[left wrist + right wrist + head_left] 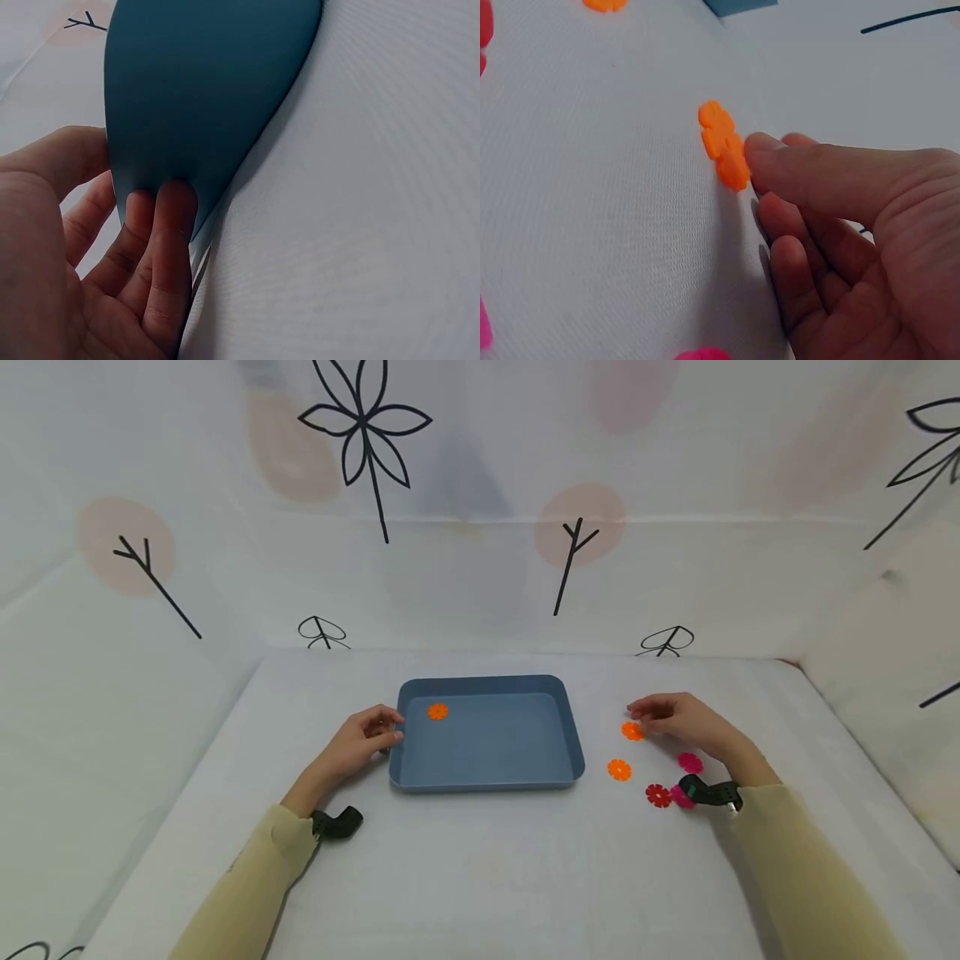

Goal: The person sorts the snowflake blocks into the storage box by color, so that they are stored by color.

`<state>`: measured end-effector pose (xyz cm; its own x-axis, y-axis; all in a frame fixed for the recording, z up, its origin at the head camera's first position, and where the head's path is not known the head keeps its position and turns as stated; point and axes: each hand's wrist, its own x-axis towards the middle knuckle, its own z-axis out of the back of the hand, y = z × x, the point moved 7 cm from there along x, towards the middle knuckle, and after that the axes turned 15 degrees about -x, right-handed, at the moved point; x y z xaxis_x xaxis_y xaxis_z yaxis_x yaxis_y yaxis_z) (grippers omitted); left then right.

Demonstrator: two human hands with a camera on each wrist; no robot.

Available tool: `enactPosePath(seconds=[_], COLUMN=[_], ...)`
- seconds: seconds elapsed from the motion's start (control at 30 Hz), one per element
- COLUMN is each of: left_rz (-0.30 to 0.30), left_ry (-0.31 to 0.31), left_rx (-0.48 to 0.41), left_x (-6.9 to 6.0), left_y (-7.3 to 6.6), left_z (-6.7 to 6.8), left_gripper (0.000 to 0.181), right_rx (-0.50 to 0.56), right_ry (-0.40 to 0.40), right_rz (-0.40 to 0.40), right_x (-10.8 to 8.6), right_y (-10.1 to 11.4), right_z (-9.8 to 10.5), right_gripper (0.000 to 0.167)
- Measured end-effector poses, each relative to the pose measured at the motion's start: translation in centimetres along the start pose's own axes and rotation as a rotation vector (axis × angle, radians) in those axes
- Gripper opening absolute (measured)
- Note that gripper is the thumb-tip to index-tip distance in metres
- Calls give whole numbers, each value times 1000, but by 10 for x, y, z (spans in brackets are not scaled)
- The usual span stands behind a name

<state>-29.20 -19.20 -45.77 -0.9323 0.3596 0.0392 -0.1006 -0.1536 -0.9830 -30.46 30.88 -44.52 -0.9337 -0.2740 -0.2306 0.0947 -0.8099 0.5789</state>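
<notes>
A blue-grey rectangular tray lies on the white table, with one orange flower-shaped disc inside near its back left. At the tray's left side, my left hand grips the wall. The left wrist view shows the fingertips against the outer face and the thumb at the rim. My right hand is low over the table to the right of the tray, fingers loosely bent. Its thumb is at the edge of another orange disc; whether they touch I cannot tell.
A third orange disc lies nearer the tray's right side. Closer to the right wrist are a red disc, a pink disc and another pink disc partly under the wrist strap. Patterned white cloth rises behind the table.
</notes>
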Motion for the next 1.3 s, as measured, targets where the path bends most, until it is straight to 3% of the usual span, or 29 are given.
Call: enactPosePath(seconds=[0.23, 0.53, 0.93, 1.3], left_rz=[-30, -10, 4, -1], left_ry=[-4, -3, -3, 16], left_rx=[-8, 7, 0, -3], left_x=[-2, -2, -1, -12], left_y=[-2, -2, -2, -35], left_z=[1, 0, -1, -10], left_gripper=[25, 26, 27, 27], right_rx=[49, 45, 57, 50], right_ry=[30, 10, 10, 5], right_rz=[23, 41, 27, 11], right_x=[-2, -2, -1, -2], right_y=[0, -1, -1, -5], right_z=[-6, -9, -9, -9], right_gripper=[42, 36, 40, 38])
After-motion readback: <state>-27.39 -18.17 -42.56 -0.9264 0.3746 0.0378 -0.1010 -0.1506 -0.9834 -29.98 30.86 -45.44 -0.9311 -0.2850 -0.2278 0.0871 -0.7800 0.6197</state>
